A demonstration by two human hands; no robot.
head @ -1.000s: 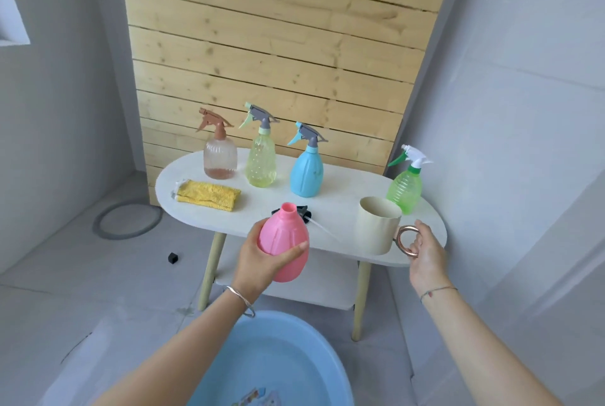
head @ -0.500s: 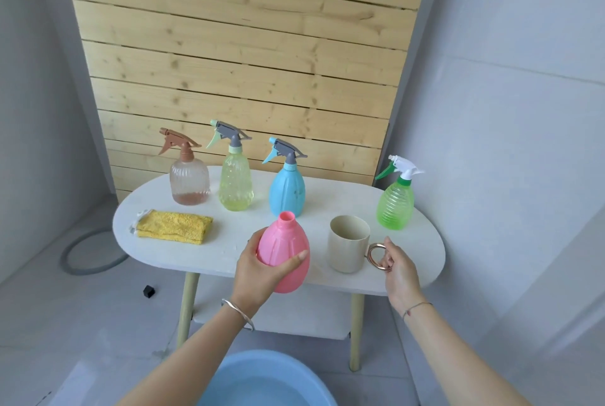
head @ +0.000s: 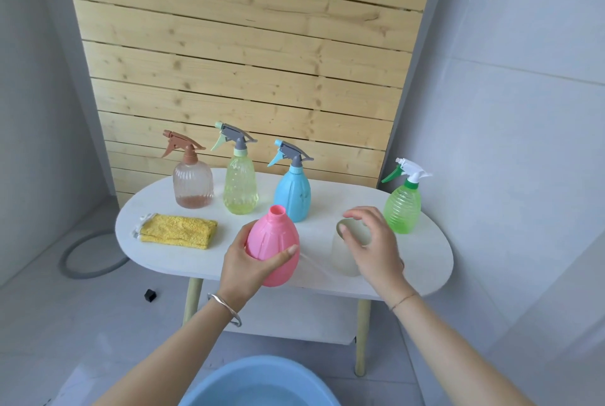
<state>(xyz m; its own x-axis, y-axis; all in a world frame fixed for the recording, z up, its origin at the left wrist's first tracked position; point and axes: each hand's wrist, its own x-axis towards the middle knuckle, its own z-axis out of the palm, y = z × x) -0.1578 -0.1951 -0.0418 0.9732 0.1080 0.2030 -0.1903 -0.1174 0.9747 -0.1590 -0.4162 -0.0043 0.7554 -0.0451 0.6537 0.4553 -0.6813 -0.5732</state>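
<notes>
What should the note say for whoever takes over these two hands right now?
Left hand grips the pink bottle upright at the front edge of the white table; its neck is open, no spray head on it.
Right hand arches over the beige cup on the table; grip unclear.
Done: bottle opened.
Left, probably: fill the bottle, perhaps with the cup from the blue basin below, then close it.

Bare home wash corner is showing: grey tiled floor point(head: 65, 324) and walls point(head: 523, 111), white oval side table point(head: 422, 261) carrying coloured plastic trigger spray bottles point(head: 292, 196) and a yellow microfibre cloth point(head: 178, 231), light blue plastic basin point(head: 222, 379) sitting below.
</notes>
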